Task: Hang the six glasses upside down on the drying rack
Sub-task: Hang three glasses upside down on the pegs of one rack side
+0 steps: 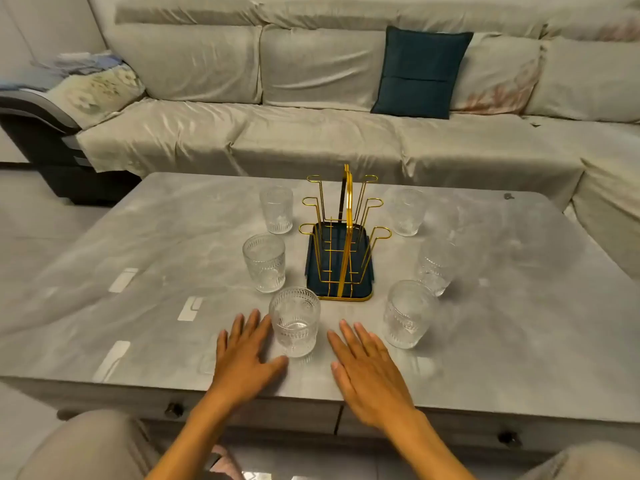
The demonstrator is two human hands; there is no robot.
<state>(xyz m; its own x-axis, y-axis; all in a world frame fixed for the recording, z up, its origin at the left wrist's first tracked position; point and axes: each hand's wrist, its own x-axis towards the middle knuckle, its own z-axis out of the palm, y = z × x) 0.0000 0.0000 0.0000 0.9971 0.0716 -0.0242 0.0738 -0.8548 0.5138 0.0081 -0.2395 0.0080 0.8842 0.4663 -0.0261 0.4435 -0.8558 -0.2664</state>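
Six glasses stand upright on the grey counter (138, 237), and none hangs on the drying rack (341, 244). The left hand (244, 355) lies flat on the counter with fingers spread, holding nothing; its index finger and thumb are just beside the nearest glass (294, 322), and I cannot tell if they touch it. The right hand (367, 372) also rests flat and empty, fingers stretched forward, a little apart from the same glass on its other side. So this glass stands between the two hands, near the front corner of the rack. To the right of the right hand stands another glass (408, 313). Further away, on the left side of the rack, there are the middle left glass (265, 262) and the far left glass (277, 209); on the right side are the middle right glass (434, 266) and the far right glass (407, 212). The rack is in the middle of the counter, with gold wire arms rising from a dark blue tray. Behind the counter is a light sofa (311, 140) with a dark teal cushion (420, 72).
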